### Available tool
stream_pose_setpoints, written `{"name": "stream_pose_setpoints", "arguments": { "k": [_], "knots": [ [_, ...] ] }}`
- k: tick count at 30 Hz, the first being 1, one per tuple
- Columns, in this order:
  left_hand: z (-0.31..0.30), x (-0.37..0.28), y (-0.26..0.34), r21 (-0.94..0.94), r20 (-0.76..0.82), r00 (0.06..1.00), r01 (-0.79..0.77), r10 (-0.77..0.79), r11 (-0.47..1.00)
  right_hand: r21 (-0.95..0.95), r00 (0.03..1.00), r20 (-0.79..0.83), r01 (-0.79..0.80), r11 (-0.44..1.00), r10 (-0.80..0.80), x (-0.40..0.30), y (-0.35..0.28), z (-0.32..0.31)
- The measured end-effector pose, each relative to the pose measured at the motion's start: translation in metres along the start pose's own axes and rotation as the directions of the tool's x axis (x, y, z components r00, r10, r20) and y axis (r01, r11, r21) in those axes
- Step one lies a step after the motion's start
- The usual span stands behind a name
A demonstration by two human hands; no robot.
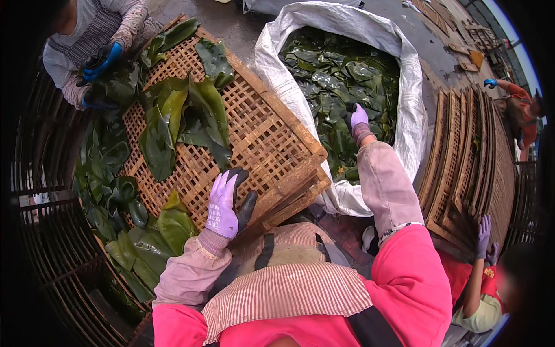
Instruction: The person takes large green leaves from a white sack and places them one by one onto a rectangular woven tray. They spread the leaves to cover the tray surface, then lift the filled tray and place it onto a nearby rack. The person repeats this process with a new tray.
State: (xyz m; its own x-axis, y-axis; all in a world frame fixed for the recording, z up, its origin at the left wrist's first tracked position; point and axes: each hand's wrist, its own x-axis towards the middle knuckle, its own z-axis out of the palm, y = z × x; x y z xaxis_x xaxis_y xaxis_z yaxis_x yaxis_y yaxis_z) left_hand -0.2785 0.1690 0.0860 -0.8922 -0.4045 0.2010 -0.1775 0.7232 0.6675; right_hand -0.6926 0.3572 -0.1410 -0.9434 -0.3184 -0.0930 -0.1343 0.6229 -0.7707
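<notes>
My left hand (pixel 225 206), in a purple glove with dark palm and fingertips, lies over the near edge of a woven bamboo tray (pixel 264 139). Its thumb stands apart from the fingers, and nothing is in its grasp. My right hand (pixel 357 117), gloved alike, reaches over a white woven sack (pixel 412 104) full of wet, dark green kelp pieces (pixel 355 71). Its fingers point away from me, at the kelp; whether they pinch a piece is hidden. Broad kelp blades (pixel 186 117) are spread on the tray's left half, and more kelp (pixel 160 238) covers its lower left side.
Another tray (pixel 299 197) is stacked beneath the top one. Across from me, a co-worker's blue-and-black gloved hands (pixel 102 65) handle kelp. Upright bamboo trays (pixel 464 165) stand at right, beside a person with purple gloves (pixel 483 238) and another in orange (pixel 522 108). Slatted racks (pixel 56 234) line the left.
</notes>
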Motion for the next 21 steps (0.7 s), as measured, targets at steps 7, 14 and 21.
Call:
{"name": "stream_pose_setpoints", "arguments": {
  "k": [7,14,21],
  "knots": [
    [0.102,-0.03,-0.017,0.482,0.228,0.973,-0.153,0.045,0.863,-0.744,0.786,0.258,-0.209,0.635,0.561,-0.047,0.183,-0.042],
    [0.108,-0.018,-0.017,0.512,0.309,0.946,-0.249,0.095,0.822,-0.631,0.769,0.475,-0.043,0.775,0.429,-0.055,0.28,0.063],
    [0.116,-0.015,-0.014,0.529,0.336,0.94,-0.234,0.051,0.816,-0.618,0.661,0.432,-0.278,0.735,0.613,-0.094,0.241,0.117]
  ]
}}
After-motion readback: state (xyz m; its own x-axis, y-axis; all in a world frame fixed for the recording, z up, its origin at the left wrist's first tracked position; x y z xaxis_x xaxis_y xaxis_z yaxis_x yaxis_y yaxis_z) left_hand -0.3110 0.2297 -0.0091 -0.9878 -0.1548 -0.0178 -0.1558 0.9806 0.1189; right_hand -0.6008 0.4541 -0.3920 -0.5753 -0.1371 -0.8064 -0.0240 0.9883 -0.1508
